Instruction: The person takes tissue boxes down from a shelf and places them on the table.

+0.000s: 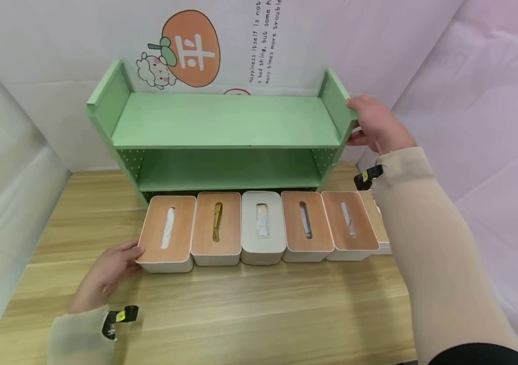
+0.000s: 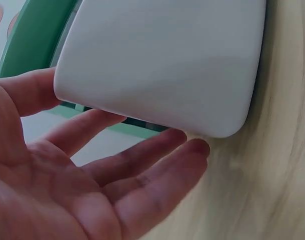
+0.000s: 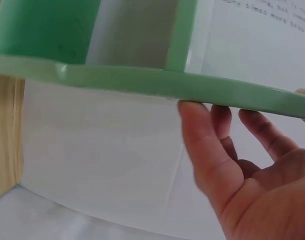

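Observation:
A light-green two-tier shelf (image 1: 227, 121) stands at the back in the head view. My right hand (image 1: 379, 124) holds the upper edge of its right side panel; in the right wrist view the thumb (image 3: 205, 135) presses the panel's outer face and one finger reaches round its end. Several tissue boxes stand in a row before the shelf. My left hand (image 1: 113, 266) touches the side of the leftmost wood-lidded tissue box (image 1: 168, 228) near its front corner. Seen from the left wrist, its fingers (image 2: 157, 195) are loosely extended along the box's white wall.
The row also holds a grey tissue box (image 1: 263, 251) in the middle and other wood-lidded tissue boxes (image 1: 215, 248). A pale wood-topped object (image 1: 379, 230) sits partly behind my right sleeve. White printed cloth (image 1: 295, 50) hangs behind the wooden table (image 1: 250, 319).

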The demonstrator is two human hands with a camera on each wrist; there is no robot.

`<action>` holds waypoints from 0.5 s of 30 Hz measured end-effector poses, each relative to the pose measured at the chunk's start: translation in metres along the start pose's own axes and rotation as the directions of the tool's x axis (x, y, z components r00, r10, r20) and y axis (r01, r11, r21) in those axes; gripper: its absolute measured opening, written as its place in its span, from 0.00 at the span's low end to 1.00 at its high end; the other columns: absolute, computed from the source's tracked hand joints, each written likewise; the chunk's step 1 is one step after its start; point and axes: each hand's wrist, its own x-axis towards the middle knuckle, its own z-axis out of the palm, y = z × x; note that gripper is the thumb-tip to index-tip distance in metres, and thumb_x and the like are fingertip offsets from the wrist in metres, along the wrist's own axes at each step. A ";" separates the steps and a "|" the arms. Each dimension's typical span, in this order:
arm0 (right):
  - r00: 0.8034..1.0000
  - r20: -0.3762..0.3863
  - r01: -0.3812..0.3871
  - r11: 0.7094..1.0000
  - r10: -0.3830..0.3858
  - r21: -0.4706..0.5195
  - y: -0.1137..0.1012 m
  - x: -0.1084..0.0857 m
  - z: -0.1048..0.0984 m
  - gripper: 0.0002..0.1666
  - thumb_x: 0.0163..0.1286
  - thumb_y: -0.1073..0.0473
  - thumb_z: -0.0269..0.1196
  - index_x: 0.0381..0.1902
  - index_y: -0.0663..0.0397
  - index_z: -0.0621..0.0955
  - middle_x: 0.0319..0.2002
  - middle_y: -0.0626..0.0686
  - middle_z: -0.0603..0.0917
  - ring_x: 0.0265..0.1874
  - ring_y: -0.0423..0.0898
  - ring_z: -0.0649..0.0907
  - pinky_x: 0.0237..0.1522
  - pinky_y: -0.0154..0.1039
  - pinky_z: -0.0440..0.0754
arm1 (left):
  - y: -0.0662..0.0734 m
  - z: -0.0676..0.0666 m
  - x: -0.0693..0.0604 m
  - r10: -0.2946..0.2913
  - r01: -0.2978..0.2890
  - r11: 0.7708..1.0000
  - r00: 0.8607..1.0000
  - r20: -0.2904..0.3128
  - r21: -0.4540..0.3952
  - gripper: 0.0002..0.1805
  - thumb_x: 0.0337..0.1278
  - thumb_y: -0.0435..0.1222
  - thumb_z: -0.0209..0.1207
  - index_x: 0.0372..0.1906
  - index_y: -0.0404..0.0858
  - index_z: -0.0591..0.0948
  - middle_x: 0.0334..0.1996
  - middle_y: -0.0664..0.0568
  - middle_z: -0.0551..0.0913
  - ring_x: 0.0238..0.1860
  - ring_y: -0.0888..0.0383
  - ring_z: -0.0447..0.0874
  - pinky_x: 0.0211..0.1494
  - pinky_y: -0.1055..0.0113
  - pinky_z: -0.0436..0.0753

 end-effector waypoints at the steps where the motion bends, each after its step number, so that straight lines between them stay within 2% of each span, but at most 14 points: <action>1: 1.000 0.001 0.020 1.000 -0.020 -0.014 0.001 0.000 0.000 0.35 0.79 0.36 0.42 0.74 0.50 0.62 0.57 0.59 0.73 0.48 0.59 0.82 0.52 0.51 0.80 | 0.002 0.001 0.000 0.009 -0.009 0.999 1.000 -0.012 0.051 0.32 0.79 0.41 0.46 0.77 0.30 0.52 0.74 0.30 0.54 0.64 0.45 0.69 0.63 0.50 0.72; 3: 0.998 0.001 0.063 0.997 -0.063 -0.047 0.006 0.000 -0.002 0.37 0.78 0.33 0.41 0.71 0.52 0.65 0.57 0.60 0.73 0.48 0.58 0.82 0.51 0.50 0.81 | 0.006 0.003 0.000 0.032 -0.025 0.983 0.999 -0.038 0.181 0.33 0.79 0.43 0.45 0.77 0.31 0.53 0.72 0.30 0.58 0.65 0.41 0.67 0.62 0.48 0.72; 5: 0.996 -0.019 0.089 0.993 -0.090 -0.077 0.014 -0.003 -0.006 0.39 0.78 0.31 0.38 0.71 0.53 0.65 0.57 0.61 0.73 0.49 0.57 0.80 0.50 0.48 0.81 | 0.011 0.006 0.000 0.063 -0.043 0.947 0.997 -0.054 0.318 0.34 0.78 0.45 0.46 0.77 0.32 0.54 0.71 0.28 0.59 0.66 0.35 0.65 0.61 0.43 0.71; 9: 0.989 -0.101 0.090 0.984 -0.106 -0.152 0.040 -0.019 -0.018 0.45 0.76 0.28 0.31 0.77 0.52 0.57 0.62 0.65 0.70 0.53 0.57 0.76 0.54 0.49 0.77 | 0.025 0.014 -0.004 0.163 -0.093 0.833 0.983 -0.081 0.545 0.40 0.76 0.54 0.44 0.78 0.32 0.50 0.70 0.24 0.58 0.67 0.26 0.58 0.62 0.33 0.63; 12: 0.976 -0.165 0.093 0.956 -0.142 -0.277 0.063 -0.035 -0.023 0.49 0.74 0.27 0.29 0.77 0.55 0.56 0.66 0.68 0.67 0.61 0.63 0.71 0.60 0.58 0.69 | 0.037 0.021 -0.007 0.268 -0.130 0.750 0.956 -0.118 0.648 0.43 0.75 0.58 0.41 0.77 0.30 0.48 0.70 0.22 0.54 0.68 0.23 0.52 0.64 0.30 0.56; 15: 0.966 -0.191 0.089 0.916 -0.176 -0.392 0.086 -0.048 -0.020 0.51 0.73 0.25 0.29 0.78 0.56 0.55 0.72 0.67 0.61 0.68 0.68 0.62 0.64 0.67 0.59 | 0.047 0.030 -0.010 0.358 -0.129 0.673 0.919 -0.168 0.728 0.44 0.74 0.60 0.39 0.77 0.30 0.49 0.70 0.19 0.51 0.69 0.21 0.46 0.65 0.28 0.46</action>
